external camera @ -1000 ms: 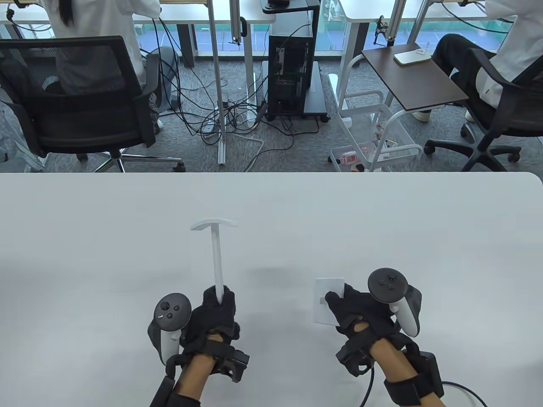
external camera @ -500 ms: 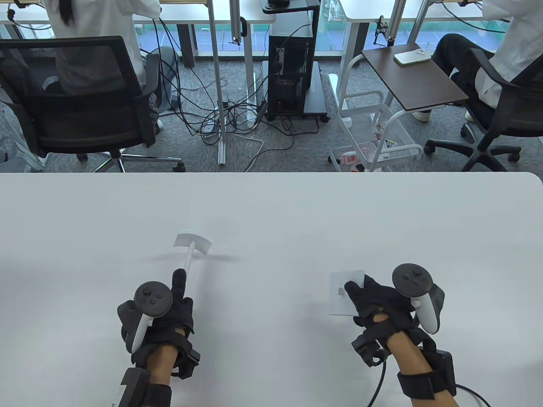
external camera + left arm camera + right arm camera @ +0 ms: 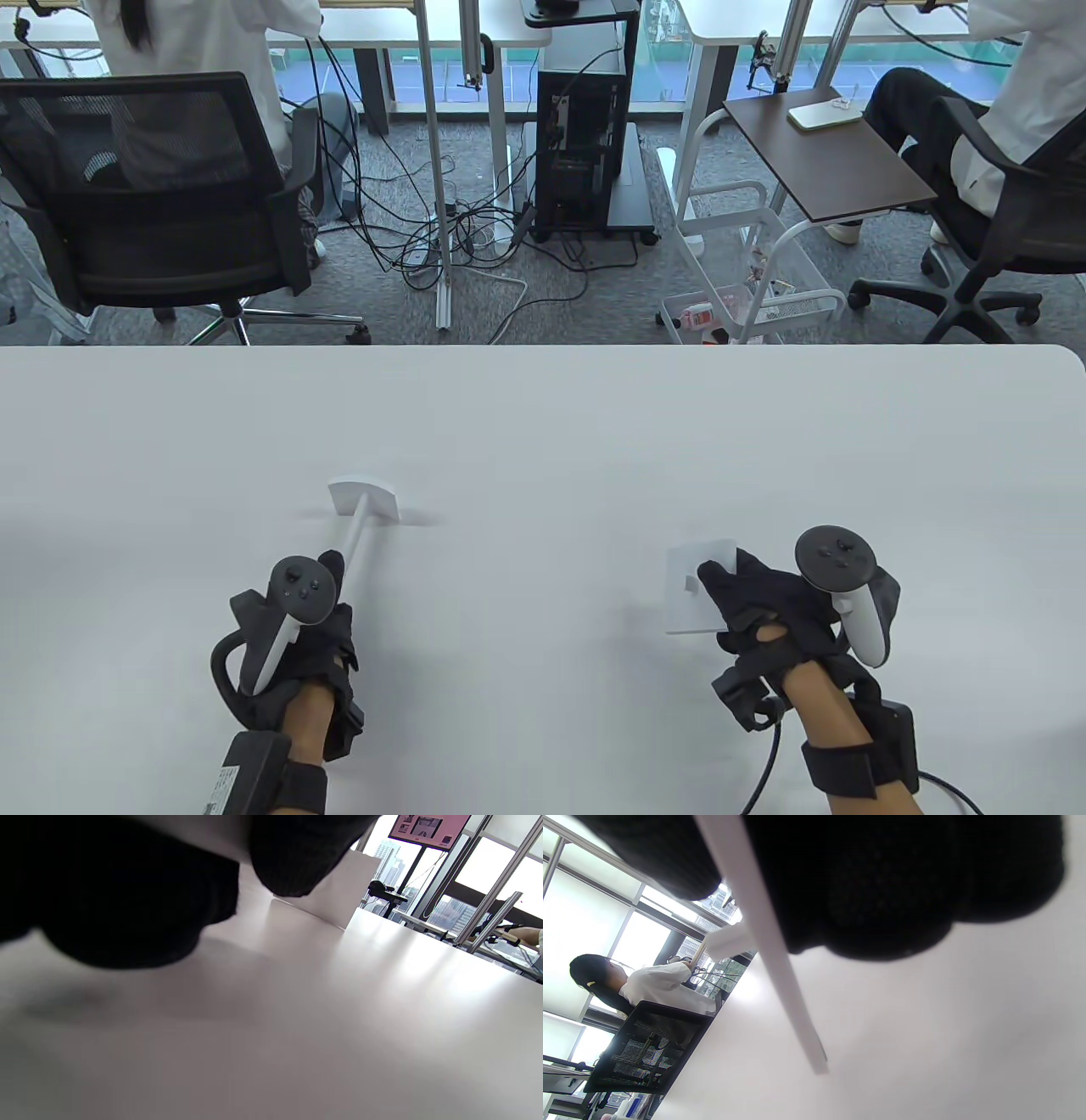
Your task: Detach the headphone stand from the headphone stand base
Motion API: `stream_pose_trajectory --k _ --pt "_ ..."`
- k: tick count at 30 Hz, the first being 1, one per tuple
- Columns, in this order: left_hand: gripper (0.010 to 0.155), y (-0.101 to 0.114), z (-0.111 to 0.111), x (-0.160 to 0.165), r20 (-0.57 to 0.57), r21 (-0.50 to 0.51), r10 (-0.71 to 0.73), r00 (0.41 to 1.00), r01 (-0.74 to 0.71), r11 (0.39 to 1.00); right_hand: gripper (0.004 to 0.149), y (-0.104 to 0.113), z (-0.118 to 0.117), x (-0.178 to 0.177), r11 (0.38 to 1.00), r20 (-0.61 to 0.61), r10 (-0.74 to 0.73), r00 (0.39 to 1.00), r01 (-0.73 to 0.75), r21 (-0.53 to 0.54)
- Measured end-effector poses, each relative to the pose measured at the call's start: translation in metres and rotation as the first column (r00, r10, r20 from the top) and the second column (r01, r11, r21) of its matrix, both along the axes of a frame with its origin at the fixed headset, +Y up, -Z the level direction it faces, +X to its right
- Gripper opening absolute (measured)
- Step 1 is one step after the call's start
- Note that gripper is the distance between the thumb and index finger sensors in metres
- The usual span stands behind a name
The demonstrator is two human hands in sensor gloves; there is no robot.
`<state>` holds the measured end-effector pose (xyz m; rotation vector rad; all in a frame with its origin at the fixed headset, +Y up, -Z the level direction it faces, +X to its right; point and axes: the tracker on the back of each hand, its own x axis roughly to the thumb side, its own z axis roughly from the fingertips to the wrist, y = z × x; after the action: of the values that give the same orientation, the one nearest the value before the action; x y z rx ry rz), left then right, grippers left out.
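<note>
My left hand (image 3: 293, 628) grips white plastic T-shaped headphone stand (image 3: 361, 518) by post end; long axis runs away up-right, crossbar near table. My right hand (image 3: 764, 607) pinches flat white square base (image 3: 691, 590), well apart. Pieces already separated; set-down next, I judge.

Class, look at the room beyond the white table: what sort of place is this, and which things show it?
Probably an office or lab workspace: mesh office chairs, a computer tower on a wheeled stand with cables across the carpet, and people seated at desks by the windows.
</note>
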<state>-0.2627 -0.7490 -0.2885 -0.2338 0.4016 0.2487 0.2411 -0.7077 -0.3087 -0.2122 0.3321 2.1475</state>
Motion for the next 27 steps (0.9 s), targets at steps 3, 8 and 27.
stream_pose_trajectory --k 3,8,27 --pt "0.065 0.0 -0.003 0.005 0.008 -0.062 -0.064 0.998 0.064 0.996 0.06 0.001 -0.001 0.002 1.0 0.003 -0.008 1.0 0.008 0.0" --pt "0.068 -0.001 -0.005 0.007 0.024 -0.075 -0.09 0.996 0.092 0.993 0.06 -0.001 0.0 0.005 1.0 0.005 0.0 1.0 0.0 -0.015" --pt "0.072 -0.009 -0.007 0.019 0.085 -0.07 -0.4 0.913 0.406 0.911 0.058 0.0 0.0 0.021 1.0 0.068 -0.005 0.998 0.005 0.0"
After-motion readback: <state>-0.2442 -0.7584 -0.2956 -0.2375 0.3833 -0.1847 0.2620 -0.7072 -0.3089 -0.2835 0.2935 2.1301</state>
